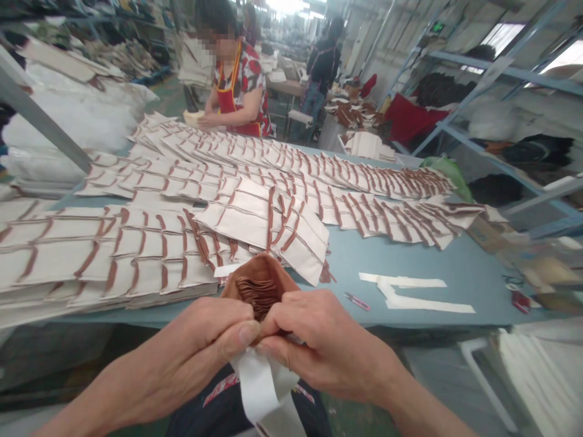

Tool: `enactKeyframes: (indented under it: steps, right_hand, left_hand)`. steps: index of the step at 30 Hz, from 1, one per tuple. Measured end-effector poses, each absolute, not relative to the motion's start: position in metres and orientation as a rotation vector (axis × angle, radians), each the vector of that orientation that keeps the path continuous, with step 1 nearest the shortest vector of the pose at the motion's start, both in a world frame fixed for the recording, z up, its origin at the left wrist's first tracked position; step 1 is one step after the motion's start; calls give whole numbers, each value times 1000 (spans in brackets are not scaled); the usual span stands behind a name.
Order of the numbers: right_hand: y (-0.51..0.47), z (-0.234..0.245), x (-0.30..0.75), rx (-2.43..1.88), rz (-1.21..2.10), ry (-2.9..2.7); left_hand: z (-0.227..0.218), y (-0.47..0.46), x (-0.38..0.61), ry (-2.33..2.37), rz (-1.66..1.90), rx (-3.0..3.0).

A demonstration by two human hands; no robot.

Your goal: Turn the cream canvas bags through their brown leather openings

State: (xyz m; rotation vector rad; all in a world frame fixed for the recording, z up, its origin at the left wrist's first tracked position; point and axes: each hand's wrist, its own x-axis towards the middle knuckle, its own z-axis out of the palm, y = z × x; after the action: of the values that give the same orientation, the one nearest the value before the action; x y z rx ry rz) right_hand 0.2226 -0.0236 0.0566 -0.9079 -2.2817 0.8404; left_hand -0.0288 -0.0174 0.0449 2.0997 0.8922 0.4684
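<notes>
Near the table's front edge, my left hand (214, 331) and my right hand (321, 337) meet with closed fingers. Both pinch the near edge of a brown fabric piece (262, 273), whose inside shows tight folds. A white strip (257, 385) hangs below my fingers towards my lap; how it joins the brown piece is hidden by my hands. Just beyond lie cream fabric panels with brown trim (241, 212), some overlapping at an angle. Small pink-handled thread snips (357, 301) rest on the table to the right of my right hand.
Overlapping rows of cream panels (150, 243) cover much of the blue table (339, 261). White paper-like strips (423, 294) lie at right. A co-worker in a red apron (237, 91) works at the far side. Metal shelving (496, 67) stands at right, plastic-wrapped bundles (68, 121) at left.
</notes>
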Motion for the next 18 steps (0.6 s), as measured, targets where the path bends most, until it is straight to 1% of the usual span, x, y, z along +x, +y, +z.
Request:
enactKeyframes:
  steps: [4, 6, 10, 13, 15, 18]
  right_hand:
    - [-26, 54, 229, -909, 855, -2297]
    - [-27, 53, 232, -868, 999, -2233]
    - [-28, 51, 236, -812, 1427, -2006]
    - [-29, 48, 235, -826, 1607, -1884]
    - [-31, 46, 234, -835, 1610, -1878]
    - [-34, 41, 232, -856, 1456, -1951]
  left_hand:
    - [35, -20, -25, 823, 376, 2077]
    - [33, -18, -21, 750, 398, 2080]
    - [32, -16, -13, 658, 532, 2148]
    - [33, -20, -11, 648, 581, 2246]
    - [34, -24, -10, 656, 605, 2309]
    - [32, -28, -7, 683, 638, 2355]
